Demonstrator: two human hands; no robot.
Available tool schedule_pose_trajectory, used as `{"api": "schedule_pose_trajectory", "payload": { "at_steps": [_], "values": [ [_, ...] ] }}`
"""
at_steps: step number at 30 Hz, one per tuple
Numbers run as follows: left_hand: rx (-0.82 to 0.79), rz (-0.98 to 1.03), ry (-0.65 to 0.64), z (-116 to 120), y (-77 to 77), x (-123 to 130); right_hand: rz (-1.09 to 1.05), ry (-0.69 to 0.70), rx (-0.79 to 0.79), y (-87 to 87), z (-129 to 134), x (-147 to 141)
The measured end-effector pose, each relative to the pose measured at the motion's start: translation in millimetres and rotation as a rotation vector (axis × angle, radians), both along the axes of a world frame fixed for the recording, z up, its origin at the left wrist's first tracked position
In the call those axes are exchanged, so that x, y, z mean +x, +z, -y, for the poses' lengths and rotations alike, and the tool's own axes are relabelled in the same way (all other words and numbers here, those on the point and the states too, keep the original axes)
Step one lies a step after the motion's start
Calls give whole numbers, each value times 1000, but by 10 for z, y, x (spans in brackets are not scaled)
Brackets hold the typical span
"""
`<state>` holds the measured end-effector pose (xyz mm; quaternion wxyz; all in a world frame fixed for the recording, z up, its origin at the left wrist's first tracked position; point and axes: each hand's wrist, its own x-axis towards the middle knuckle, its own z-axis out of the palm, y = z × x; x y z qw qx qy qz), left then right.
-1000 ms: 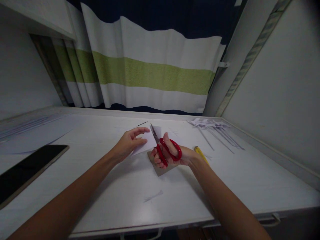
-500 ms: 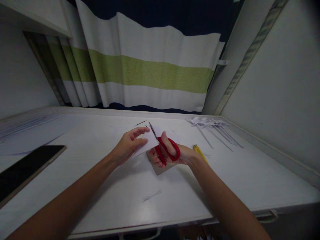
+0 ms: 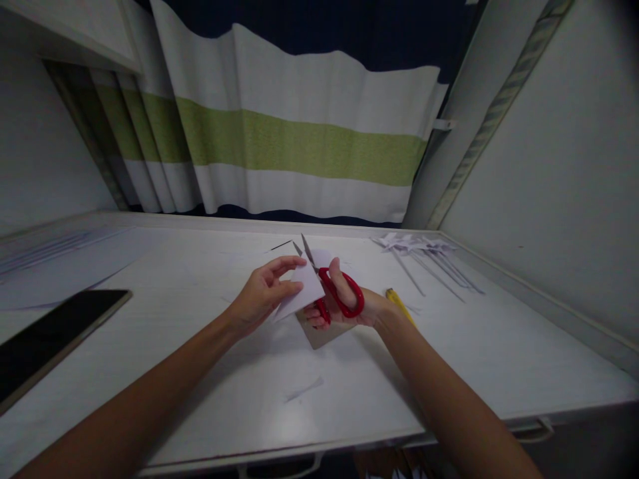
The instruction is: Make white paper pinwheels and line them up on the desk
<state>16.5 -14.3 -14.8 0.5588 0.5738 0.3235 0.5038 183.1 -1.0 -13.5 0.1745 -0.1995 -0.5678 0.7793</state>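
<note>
My left hand (image 3: pixel 264 293) pinches a small piece of white paper (image 3: pixel 308 285) between thumb and fingers, held above the white table. My right hand (image 3: pixel 349 299) grips red-handled scissors (image 3: pixel 355 296), with the thumb through one loop and the fingers at the other. The scissor blades point away from me and stand apart, right beside the far edge of the paper; whether the paper lies between them I cannot tell. Beneath my right hand lies a flat grey-brown card (image 3: pixel 317 338), partly hidden by the hand and the paper.
A yellow-handled cutter (image 3: pixel 397 305) lies right of my right wrist. Several paper shapes on thin sticks (image 3: pixel 417 246) lie at the back right. At left are a dark phone or tablet (image 3: pixel 60 339) and white sheets (image 3: pixel 64 263). A thin paper scrap (image 3: pixel 304 389) lies in front.
The paper and my left hand have shifted slightly right. The scissors have moved a little right too, and their blades are spread wider.
</note>
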Motion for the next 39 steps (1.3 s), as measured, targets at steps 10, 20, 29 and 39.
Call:
{"api": "schedule_pose_trajectory", "payload": {
  "at_steps": [10, 20, 29, 39],
  "values": [
    [11, -1, -52, 12, -1, -6, -67, -8, -31, 37, 31, -29],
    [18, -14, -70, 11, -20, -2, -35, -48, 126, 41, 21, -21],
    [13, -55, -77, 21, -26, 3, 53, -163, 243, 36, 47, -103],
    [88, -232, 214, -72, -12, -53, 1181, -767, 939, -56, -289, 202]
  ]
}}
